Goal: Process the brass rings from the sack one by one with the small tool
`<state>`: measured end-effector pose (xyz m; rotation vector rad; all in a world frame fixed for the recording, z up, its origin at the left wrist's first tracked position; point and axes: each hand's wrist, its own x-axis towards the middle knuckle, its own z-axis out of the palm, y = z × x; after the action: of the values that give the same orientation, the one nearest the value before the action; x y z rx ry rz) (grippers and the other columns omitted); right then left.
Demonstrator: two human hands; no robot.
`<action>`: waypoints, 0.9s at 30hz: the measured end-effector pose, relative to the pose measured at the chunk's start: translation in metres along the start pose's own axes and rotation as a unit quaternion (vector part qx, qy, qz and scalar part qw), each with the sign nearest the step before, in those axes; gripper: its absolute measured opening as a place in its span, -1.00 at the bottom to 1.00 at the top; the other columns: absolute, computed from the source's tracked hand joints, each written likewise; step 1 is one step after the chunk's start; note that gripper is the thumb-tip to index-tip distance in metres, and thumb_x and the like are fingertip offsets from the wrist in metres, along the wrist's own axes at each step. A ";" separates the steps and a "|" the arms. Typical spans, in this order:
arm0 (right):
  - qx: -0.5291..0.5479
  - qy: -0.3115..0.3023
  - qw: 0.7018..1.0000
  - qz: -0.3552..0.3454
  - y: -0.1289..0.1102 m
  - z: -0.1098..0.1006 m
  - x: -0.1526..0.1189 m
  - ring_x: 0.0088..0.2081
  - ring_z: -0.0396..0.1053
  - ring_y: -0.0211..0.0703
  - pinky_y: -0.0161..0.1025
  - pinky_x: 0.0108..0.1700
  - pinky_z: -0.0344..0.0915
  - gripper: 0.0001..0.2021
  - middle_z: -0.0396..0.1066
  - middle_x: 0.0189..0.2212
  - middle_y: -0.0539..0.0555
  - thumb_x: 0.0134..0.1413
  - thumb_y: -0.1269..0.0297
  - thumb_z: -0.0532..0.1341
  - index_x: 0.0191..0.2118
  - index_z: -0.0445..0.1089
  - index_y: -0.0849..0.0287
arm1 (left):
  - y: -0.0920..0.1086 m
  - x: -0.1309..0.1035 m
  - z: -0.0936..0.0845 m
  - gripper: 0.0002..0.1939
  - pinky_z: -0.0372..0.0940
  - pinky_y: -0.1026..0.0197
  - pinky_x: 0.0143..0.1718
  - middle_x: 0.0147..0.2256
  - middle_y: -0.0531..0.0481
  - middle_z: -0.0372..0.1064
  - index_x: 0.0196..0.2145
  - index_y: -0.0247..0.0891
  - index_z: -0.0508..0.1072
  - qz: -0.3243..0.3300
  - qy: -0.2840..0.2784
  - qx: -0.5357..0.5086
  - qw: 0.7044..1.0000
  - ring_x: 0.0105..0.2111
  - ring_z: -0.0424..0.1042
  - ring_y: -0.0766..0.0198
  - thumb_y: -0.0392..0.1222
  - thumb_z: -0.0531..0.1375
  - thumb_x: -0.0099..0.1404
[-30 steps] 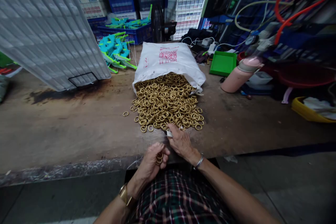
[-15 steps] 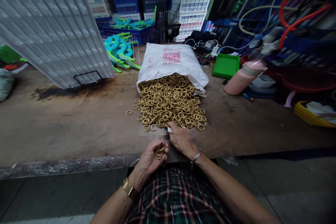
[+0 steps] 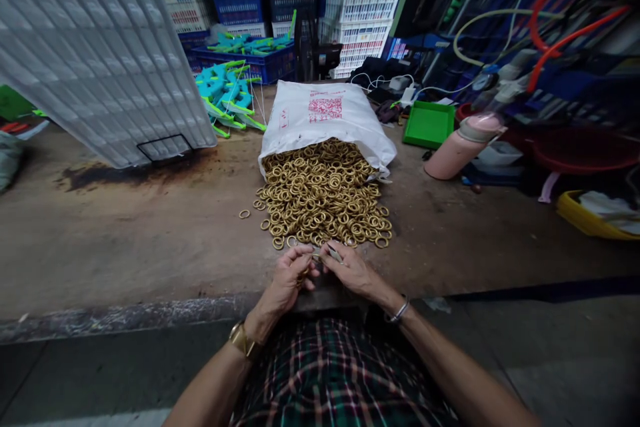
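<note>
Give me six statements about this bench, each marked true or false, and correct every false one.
1. Gold-coloured rings spill from the mouth of a white sack. True.
2. The green tray is to the left of the white sack. False: the green tray is to its right.
3. The left hand holds some rings. True.
4. The right hand holds nothing. False: the right hand grips a small pale item, too small to identify.
5. A gold-coloured watch is on the left wrist. True.
6. The white sack is unprinted. False: it bears red printing.
</note>
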<state>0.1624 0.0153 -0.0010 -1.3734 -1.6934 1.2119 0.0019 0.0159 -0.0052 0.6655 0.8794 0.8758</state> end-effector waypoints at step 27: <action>0.084 0.042 0.993 0.077 -0.001 0.014 0.001 -0.56 0.10 -0.35 -0.37 -0.48 0.06 -0.81 0.22 -0.63 -0.09 0.02 0.21 0.02 -0.50 0.23 0.19 | -0.008 -0.008 0.006 -0.75 -0.06 0.42 -0.72 -0.63 0.17 0.12 -0.42 -0.30 0.30 -0.032 -0.058 0.032 0.997 -0.73 0.02 0.54 -0.04 0.18 0.13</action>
<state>0.1493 0.0124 -0.0059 -1.4511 -1.4140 1.3300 0.0070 0.0047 -0.0056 0.7315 0.8232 0.7470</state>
